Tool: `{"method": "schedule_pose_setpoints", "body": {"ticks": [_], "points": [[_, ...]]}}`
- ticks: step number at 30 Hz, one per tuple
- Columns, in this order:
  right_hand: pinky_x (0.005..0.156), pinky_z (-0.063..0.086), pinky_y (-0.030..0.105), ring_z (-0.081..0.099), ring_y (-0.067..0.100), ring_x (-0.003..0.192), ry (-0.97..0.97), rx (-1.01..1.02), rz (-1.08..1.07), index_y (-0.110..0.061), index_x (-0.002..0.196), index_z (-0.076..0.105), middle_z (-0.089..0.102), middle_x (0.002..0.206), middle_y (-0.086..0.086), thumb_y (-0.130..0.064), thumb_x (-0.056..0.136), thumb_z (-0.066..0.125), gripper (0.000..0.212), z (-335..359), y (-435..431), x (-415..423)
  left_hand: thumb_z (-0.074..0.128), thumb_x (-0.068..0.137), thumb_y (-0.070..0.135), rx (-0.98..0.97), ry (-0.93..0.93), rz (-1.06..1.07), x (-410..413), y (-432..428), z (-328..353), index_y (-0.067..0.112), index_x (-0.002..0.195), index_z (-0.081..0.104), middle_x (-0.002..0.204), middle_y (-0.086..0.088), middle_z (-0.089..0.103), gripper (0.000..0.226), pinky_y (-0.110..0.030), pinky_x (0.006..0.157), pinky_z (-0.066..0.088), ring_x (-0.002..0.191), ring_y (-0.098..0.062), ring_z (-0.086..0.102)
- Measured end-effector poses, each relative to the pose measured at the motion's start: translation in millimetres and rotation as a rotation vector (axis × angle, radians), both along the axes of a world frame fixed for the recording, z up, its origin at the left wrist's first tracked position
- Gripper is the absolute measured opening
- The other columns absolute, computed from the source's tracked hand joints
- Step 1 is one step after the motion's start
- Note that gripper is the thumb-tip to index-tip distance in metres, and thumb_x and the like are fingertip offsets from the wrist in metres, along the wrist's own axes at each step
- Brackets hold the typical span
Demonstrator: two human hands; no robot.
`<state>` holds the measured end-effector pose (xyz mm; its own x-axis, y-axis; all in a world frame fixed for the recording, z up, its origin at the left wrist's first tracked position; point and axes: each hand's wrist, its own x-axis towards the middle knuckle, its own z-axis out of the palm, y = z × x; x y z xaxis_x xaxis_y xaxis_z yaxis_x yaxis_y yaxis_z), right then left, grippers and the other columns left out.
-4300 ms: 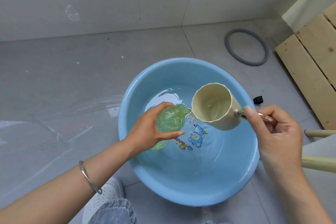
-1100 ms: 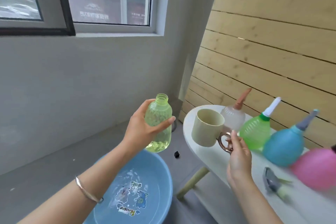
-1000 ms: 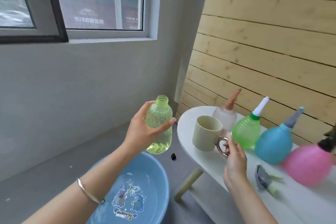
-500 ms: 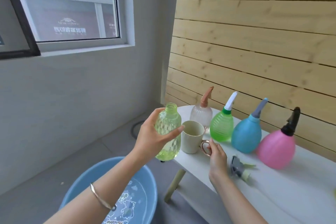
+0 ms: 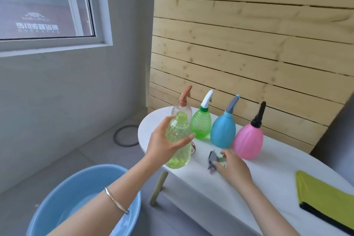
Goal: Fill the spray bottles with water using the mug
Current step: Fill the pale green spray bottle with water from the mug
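Left hand (image 5: 162,146) is raised over the near-left edge of the tabletop (image 5: 272,170). Its thumb and fingers are wrapped round the yellow-green bottle (image 5: 179,140). The bottle is upright, its neck is uncapped, and it is clear of the surface. How far it is filled cannot be read through the tinted plastic.

The mug (image 5: 193,148) stands on the tabletop just behind that bottle. It is almost wholly hidden, and only its copper handle shows.

Right hand (image 5: 232,167) is low over the tabletop, near the middle. Its thumb and fingers sit on either side of the loose grey spray head (image 5: 212,159) lying there. The area is blurred, so I cannot tell whether the fingers have closed on it.

Four capped spray bottles stand upright in a row along the far edge, against the wooden slat wall. From the left end:
- clear bottle (image 5: 188,110) with a copper trigger
- green bottle (image 5: 201,126)
- blue bottle (image 5: 223,132)
- pink bottle (image 5: 248,142) with a black nozzle

The clear and green bottles are close together. The blue and pink ones are nearly touching.

A folded yellow-green cloth (image 5: 325,193) lies at the right end of the tabletop.

On the floor, the blue basin (image 5: 107,167) sits below the left forearm with water in it. A grey ring (image 5: 115,137) lies further back, near the wall.
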<state>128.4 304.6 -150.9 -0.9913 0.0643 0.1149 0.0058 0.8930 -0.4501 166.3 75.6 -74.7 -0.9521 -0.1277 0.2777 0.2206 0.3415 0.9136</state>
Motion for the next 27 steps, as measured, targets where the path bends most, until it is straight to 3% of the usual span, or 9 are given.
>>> {"method": "schedule_pose_setpoints", "body": {"ticks": [5, 9, 12, 16, 21, 27], "points": [[0.071, 0.039, 0.031, 0.058, 0.019, 0.099, 0.018, 0.191, 0.037, -0.021, 0.109, 0.063, 0.064, 0.106, -0.002, -0.037, 0.089, 0.056, 0.027, -7, 4, 10, 0.085, 0.071, 0.041, -0.007, -0.043, -0.081, 4, 37, -12, 0.046, 0.111, 0.045, 0.108, 0.032, 0.052, 0.057, -0.015, 0.09, 0.034, 0.115, 0.001, 0.047], [0.063, 0.033, 0.03, 0.058, 0.019, 0.09, 0.015, 0.167, 0.062, -0.02, 0.107, 0.067, 0.067, 0.099, -0.001, -0.032, 0.089, 0.058, 0.024, -4, 15, 9, 0.086, 0.067, 0.048, 0.004, -0.054, -0.102, 4, 57, -28, 0.033, 0.12, 0.053, 0.123, 0.018, 0.059, 0.065, -0.018, 0.094, 0.038, 0.122, -0.003, 0.051], [0.058, 0.039, 0.019, 0.057, 0.01, 0.071, 0.138, -0.232, 0.015, -0.018, 0.106, 0.068, 0.065, 0.081, -0.005, -0.03, 0.089, 0.064, 0.021, 31, 31, 14, 0.086, 0.064, 0.052, -0.029, -0.089, -0.114, 4, 69, -34, 0.034, 0.12, 0.052, 0.125, 0.015, 0.058, 0.068, -0.021, 0.098, 0.039, 0.123, -0.005, 0.05], [0.076, 0.049, 0.014, 0.067, 0.006, 0.087, 0.395, -0.898, 0.005, -0.026, 0.096, 0.068, 0.073, 0.094, -0.006, -0.027, 0.088, 0.066, 0.009, 104, 46, 30, 0.086, 0.068, 0.042, -0.032, -0.101, -0.137, 4, 87, -34, 0.03, 0.131, 0.049, 0.117, 0.016, 0.05, 0.074, -0.01, 0.088, 0.029, 0.115, 0.0, 0.044], [0.09, 0.052, 0.023, 0.066, 0.011, 0.093, 0.597, -1.229, 0.067, -0.016, 0.104, 0.069, 0.073, 0.09, -0.014, -0.019, 0.091, 0.061, 0.015, 161, 48, 53, 0.086, 0.067, 0.044, -0.054, -0.136, -0.181, 8, 106, -43, 0.024, 0.133, 0.05, 0.118, 0.016, 0.052, 0.078, -0.013, 0.092, 0.031, 0.116, 0.0, 0.045], [0.089, 0.052, 0.027, 0.063, 0.018, 0.1, 0.653, -1.462, 0.164, -0.015, 0.098, 0.068, 0.07, 0.095, -0.008, -0.022, 0.084, 0.062, 0.017, 188, 35, 65, 0.087, 0.067, 0.044, -0.051, -0.105, -0.196, 5, 117, -45, 0.024, 0.13, 0.052, 0.114, 0.016, 0.055, 0.074, -0.009, 0.086, 0.031, 0.114, -0.001, 0.049]]}}
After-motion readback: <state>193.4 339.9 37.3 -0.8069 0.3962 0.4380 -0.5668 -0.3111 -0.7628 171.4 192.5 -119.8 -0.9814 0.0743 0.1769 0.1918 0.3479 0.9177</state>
